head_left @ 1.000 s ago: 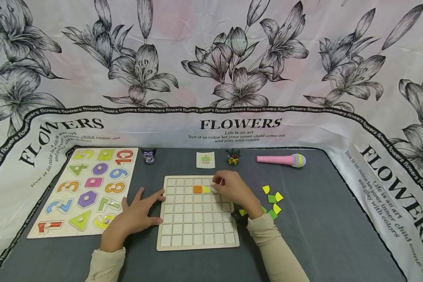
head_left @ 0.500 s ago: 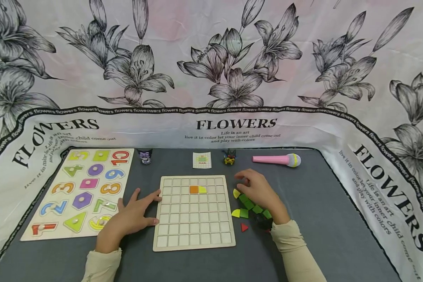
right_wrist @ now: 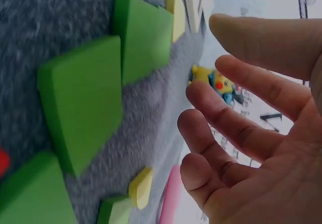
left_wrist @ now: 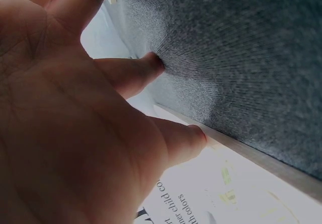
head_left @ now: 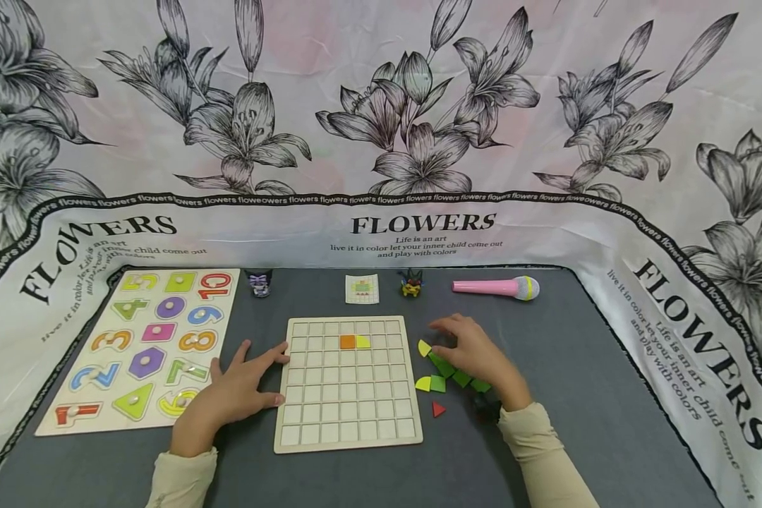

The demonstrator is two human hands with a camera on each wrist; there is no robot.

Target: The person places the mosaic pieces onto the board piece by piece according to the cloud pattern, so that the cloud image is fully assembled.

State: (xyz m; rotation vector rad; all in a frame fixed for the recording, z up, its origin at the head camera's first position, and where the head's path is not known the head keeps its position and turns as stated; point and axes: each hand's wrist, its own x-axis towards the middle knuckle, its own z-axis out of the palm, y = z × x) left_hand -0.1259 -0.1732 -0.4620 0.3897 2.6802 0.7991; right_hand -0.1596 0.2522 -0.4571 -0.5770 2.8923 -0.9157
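Step in hand: by the look of it, the person was between placements on the grid board [head_left: 348, 384], with two cells filled and the right hand [head_left: 476, 353] over the loose pieces to pick one.
Next move: it would call, I judge, for closing the fingers on a single piece without scattering its neighbours, then carrying it to a free cell.
Red triangle [head_left: 439, 408]: lay alone on the desk [head_left: 609, 423], nearest the person, just off the board's right edge.
Left hand [head_left: 235, 391]: lay flat with fingers spread wide, held nothing, fingertips touching the board's left edge; the left wrist view showed straight fingers [left_wrist: 132, 73] on grey desk cloth.
Right hand: hovered over the green and yellow pieces [head_left: 447, 370], fingers loose and part open; the right wrist view showed fingers [right_wrist: 229, 128] gently bent above the green pieces [right_wrist: 83, 100], gripping nothing. Whether the fingertips touched a piece, I could not tell.
Grid board: lay flat mid-desk between the hands; the orange tile [head_left: 347, 341] and the yellow-green tile [head_left: 363, 341] sat side by side in its second row.
Number puzzle [head_left: 146, 339]: lay left of the board, apart from it.
Far edge: pattern card [head_left: 362, 288], small dark figure [head_left: 259, 282], small yellow toy [head_left: 410, 283], pink microphone [head_left: 494, 287].
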